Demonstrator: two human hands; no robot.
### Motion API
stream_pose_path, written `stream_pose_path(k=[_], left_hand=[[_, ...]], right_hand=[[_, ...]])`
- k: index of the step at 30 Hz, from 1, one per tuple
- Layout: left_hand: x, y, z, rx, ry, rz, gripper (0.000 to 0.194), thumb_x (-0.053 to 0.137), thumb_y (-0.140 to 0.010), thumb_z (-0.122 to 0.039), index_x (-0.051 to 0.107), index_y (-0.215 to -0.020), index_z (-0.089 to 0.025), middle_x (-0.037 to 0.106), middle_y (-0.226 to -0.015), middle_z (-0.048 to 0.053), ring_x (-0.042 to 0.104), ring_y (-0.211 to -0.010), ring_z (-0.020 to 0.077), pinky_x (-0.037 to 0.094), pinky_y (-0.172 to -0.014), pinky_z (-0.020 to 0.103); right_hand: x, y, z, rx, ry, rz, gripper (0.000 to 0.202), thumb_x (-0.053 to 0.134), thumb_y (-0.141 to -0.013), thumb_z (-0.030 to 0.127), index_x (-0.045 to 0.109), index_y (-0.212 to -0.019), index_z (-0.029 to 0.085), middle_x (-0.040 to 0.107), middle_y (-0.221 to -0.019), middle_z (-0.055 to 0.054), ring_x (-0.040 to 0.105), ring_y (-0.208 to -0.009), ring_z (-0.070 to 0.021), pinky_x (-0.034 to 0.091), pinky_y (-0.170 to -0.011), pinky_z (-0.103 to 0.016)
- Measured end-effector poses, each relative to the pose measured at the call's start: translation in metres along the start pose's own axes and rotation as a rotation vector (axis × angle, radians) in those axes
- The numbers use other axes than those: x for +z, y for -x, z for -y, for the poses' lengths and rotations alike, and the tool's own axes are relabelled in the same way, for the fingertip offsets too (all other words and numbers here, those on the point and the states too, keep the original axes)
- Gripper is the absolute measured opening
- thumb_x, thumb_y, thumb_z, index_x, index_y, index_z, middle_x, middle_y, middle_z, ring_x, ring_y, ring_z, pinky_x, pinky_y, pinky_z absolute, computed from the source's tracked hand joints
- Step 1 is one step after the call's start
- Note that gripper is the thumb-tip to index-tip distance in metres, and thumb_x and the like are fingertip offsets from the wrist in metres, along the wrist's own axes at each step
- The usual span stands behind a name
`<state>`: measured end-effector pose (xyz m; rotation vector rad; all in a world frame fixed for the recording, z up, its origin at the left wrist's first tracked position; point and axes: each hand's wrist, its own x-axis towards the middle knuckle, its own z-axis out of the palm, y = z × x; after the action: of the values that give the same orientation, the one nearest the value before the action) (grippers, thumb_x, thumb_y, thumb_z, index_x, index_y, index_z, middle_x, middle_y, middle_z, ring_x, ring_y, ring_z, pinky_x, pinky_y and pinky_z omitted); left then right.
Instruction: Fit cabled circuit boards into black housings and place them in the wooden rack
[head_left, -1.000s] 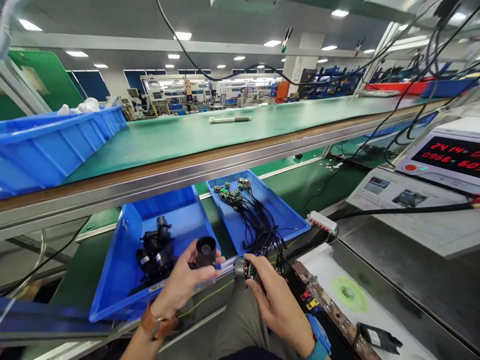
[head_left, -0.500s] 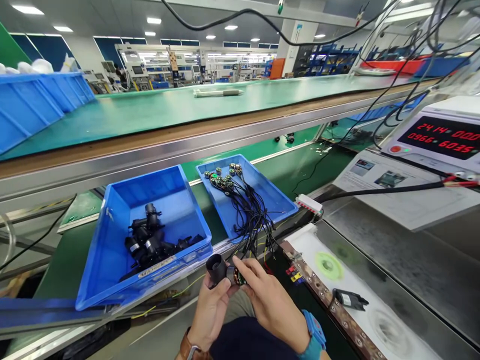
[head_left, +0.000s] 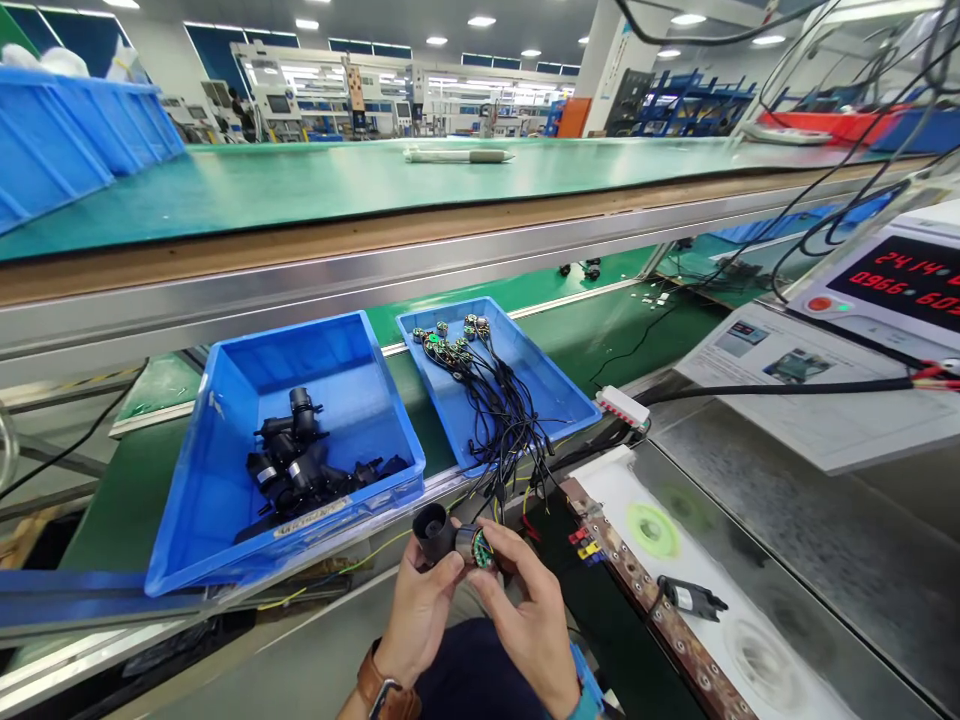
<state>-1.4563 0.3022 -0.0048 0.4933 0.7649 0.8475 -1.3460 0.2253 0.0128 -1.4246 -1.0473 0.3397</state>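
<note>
My left hand (head_left: 421,610) is wrapped round a black plastic housing (head_left: 433,532) whose round open mouth faces up. Joined to or held against its right side is a small metal-cased motor (head_left: 466,541) with a green circuit board on its end. My left thumb presses at the motor's near side. The index finger and thumb of my right hand (head_left: 529,610) close about the board end. How far the motor sits inside the housing cannot be made out.
A blue bin (head_left: 217,420) with black housings stands left; a shallow blue tray (head_left: 555,385) of wired circuit boards lies beside it. At right are a black part (head_left: 694,598) on a white surface, a brown metal strip (head_left: 637,590), colored connectors (head_left: 585,545) and a lit power meter (head_left: 900,275).
My right hand has shifted and turned, its fingers moving from over the motor to its board end, so more of the green circuit board shows. The camera view has tilted slightly.
</note>
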Motion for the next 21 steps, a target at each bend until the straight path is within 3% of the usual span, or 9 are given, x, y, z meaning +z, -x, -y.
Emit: stream_pose_path(k=[4, 7, 10, 13, 18, 21], left_hand=[[-0.002, -0.002, 0.0, 0.072, -0.131, 0.113, 0.052, 0.095, -0.061, -0.037, 0.072, -0.103, -0.019, 0.073, -0.103, 0.006, 0.068, -0.095, 0.0209, 0.06, -0.084, 0.032], [-0.005, -0.008, -0.01, 0.068, -0.246, 0.27, 0.058, 0.093, -0.064, -0.043, 0.066, -0.111, -0.021, 0.071, -0.108, 0.008, 0.069, -0.089, 0.0214, 0.061, -0.069, 0.03], [-0.012, -0.017, -0.022, -0.056, -0.252, 0.443, 0.065, 0.093, -0.06, -0.052, 0.063, -0.108, -0.021, 0.07, -0.109, 0.009, 0.069, -0.074, 0.0182, 0.054, -0.05, 0.022], [-0.021, -0.024, -0.025, -0.21, -0.172, 0.574, 0.072, 0.091, -0.053, -0.064, 0.065, -0.103, -0.019, 0.069, -0.09, 0.005, 0.059, -0.054, 0.0101, 0.036, -0.038, 0.015], [-0.02, -0.023, -0.011, -0.338, -0.127, 0.431, 0.057, 0.076, -0.071, -0.07, 0.07, -0.091, -0.017, 0.063, -0.071, 0.003, 0.045, -0.05, 0.0077, 0.022, -0.04, 0.018], [-0.01, -0.019, -0.005, -0.273, -0.159, 0.383, 0.052, 0.072, -0.073, -0.069, 0.071, -0.079, -0.017, 0.058, -0.067, 0.002, 0.044, -0.052, 0.0098, 0.028, -0.045, 0.021]], right_hand=[[-0.003, 0.001, -0.001, 0.103, -0.042, -0.079, 0.026, 0.075, -0.085, 0.024, 0.075, -0.111, 0.022, 0.078, -0.108, -0.01, 0.076, -0.096, -0.0237, 0.065, -0.084, -0.031], [-0.015, -0.002, 0.007, 0.149, -0.112, -0.073, 0.026, 0.075, -0.086, 0.026, 0.076, -0.111, 0.021, 0.078, -0.107, -0.011, 0.077, -0.096, -0.0246, 0.065, -0.084, -0.032], [-0.03, -0.003, 0.015, 0.12, -0.115, -0.056, 0.027, 0.076, -0.086, 0.025, 0.075, -0.113, 0.022, 0.077, -0.115, -0.012, 0.074, -0.105, -0.0254, 0.063, -0.091, -0.035], [-0.041, -0.002, 0.02, 0.064, -0.119, -0.015, 0.03, 0.075, -0.087, 0.022, 0.072, -0.117, 0.025, 0.076, -0.119, -0.011, 0.072, -0.111, -0.0259, 0.06, -0.097, -0.039], [-0.045, -0.005, 0.03, -0.073, -0.028, 0.092, 0.036, 0.072, -0.089, 0.017, 0.067, -0.123, 0.028, 0.074, -0.123, -0.011, 0.071, -0.114, -0.0263, 0.058, -0.099, -0.044], [-0.042, -0.009, 0.039, -0.136, 0.045, 0.176, 0.04, 0.069, -0.089, 0.014, 0.064, -0.126, 0.029, 0.073, -0.122, -0.011, 0.071, -0.11, -0.0263, 0.06, -0.091, -0.044]])
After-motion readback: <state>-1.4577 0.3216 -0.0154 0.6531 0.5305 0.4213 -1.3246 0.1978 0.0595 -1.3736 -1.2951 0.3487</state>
